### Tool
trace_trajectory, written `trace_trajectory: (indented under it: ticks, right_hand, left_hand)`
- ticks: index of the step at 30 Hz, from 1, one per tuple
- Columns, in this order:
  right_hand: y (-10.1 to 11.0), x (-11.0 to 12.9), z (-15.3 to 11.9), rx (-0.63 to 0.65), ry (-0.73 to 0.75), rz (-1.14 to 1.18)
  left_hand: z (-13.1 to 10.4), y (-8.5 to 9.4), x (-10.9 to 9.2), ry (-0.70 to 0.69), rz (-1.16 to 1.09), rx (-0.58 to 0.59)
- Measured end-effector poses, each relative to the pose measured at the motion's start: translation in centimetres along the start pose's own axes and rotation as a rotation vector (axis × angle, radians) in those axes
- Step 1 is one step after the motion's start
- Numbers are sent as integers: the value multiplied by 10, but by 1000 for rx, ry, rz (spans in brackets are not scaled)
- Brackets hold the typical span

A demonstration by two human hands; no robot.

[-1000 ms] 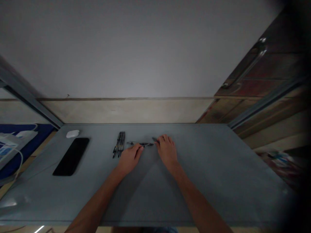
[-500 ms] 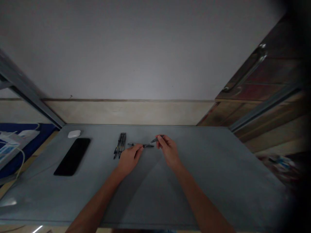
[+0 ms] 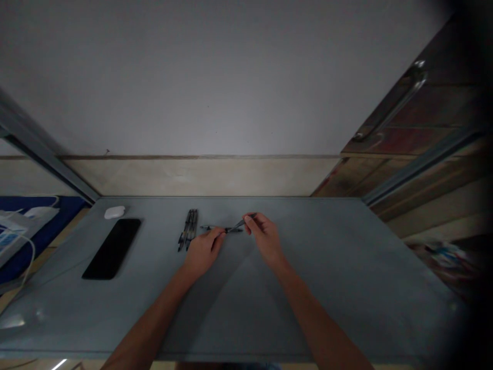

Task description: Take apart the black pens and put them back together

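My right hand (image 3: 266, 240) pinches a dark pen (image 3: 239, 223), tilted down to the left. Its lower end reaches the fingertips of my left hand (image 3: 204, 252), which are closed in a pinch around a pen end. Behind those fingertips another dark pen (image 3: 208, 227) lies roughly crosswise, partly covered by the left hand. Whether the left fingers grip one pen or both cannot be made out. Just left of that hand, several black pens (image 3: 188, 228) lie side by side on the grey table (image 3: 327, 288).
A black phone (image 3: 112, 249) lies on the table's left side, with a white earbud case (image 3: 114, 212) behind it. A pale wall (image 3: 204, 174) closes off the back. Metal posts (image 3: 73, 177) rise at the rear corners. A white cable (image 3: 31, 257) hangs at the far left.
The right hand has moved slightly left, bringing its pen's lower end from a gap to the left fingertips. The left hand stays nearly in place; the view has shifted a little.
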State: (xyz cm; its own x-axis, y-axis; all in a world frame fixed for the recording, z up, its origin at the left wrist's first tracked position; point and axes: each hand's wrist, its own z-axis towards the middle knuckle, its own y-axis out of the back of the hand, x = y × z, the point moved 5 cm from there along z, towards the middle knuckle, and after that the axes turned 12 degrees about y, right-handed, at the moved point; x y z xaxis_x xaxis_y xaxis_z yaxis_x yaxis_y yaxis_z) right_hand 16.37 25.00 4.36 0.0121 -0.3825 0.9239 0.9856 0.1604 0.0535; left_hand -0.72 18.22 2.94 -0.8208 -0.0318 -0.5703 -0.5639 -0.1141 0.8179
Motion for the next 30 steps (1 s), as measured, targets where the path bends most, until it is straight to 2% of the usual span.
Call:
trace_trajectory:
  ticks: [11,22,30]
  right_hand:
    - [-13,-6,-5,88,-50,53]
    - [-17,-9,-7,121,-80,110]
    - [-34,-13,-18,322,-99,93]
  left_hand:
    - [0,1,-1,-4,-4,-2]
    - [-1,2,-4,-28,-20,-4]
    - [-4,2,-9,-91,25,11]
